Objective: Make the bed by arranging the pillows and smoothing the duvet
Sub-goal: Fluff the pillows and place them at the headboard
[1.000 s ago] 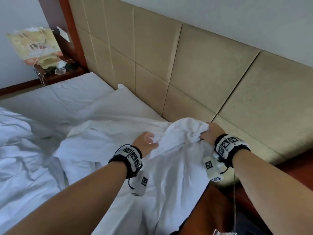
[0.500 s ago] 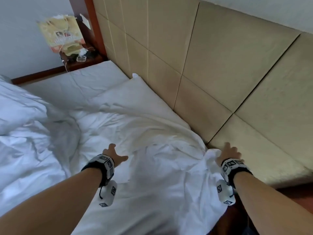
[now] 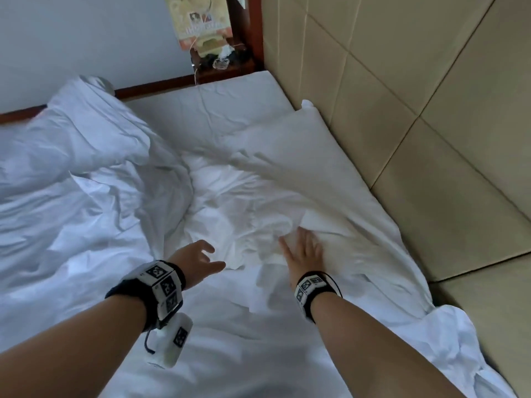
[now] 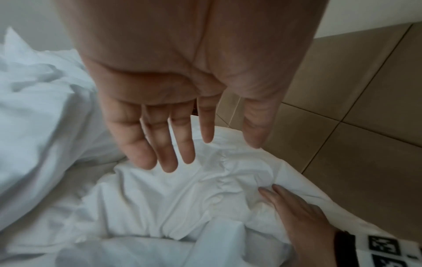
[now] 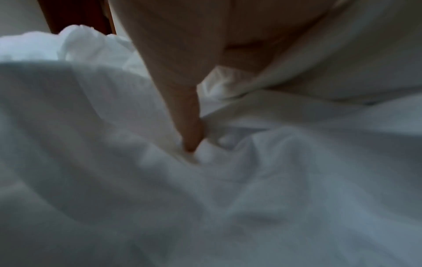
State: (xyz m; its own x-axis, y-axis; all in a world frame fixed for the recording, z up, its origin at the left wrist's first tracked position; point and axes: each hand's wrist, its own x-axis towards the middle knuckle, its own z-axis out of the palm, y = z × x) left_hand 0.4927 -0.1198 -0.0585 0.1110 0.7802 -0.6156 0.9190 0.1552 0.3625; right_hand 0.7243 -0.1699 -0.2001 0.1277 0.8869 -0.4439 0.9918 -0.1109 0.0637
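A white pillow [image 3: 293, 145] lies flat against the padded headboard [image 3: 416, 96]. In front of it a second white pillow [image 3: 244, 208] lies crumpled, its loose case spreading toward me. My right hand [image 3: 306, 249] rests flat on this crumpled pillow with straight fingers; in the right wrist view a finger [image 5: 190, 133] presses into the fabric. Just left of it, my left hand [image 3: 201, 259] hovers above the cloth, fingers spread and holding nothing, as the left wrist view's palm [image 4: 173, 101] shows. The rumpled white duvet [image 3: 71, 182] is bunched over the left half of the bed.
A dark wooden bedside table [image 3: 224, 67] stands beyond the mattress at the far corner, with a yellow paper bag [image 3: 201, 21] and small items on it. The bare white sheet [image 3: 207, 110] shows behind the pillows. The bed's right edge [image 3: 465, 340] drops off beside the headboard.
Both hands let go of the bunched pillow cloth and it dropped flat. My right hand moved left from the headboard edge onto the crumpled pillow; my view swung left and down.
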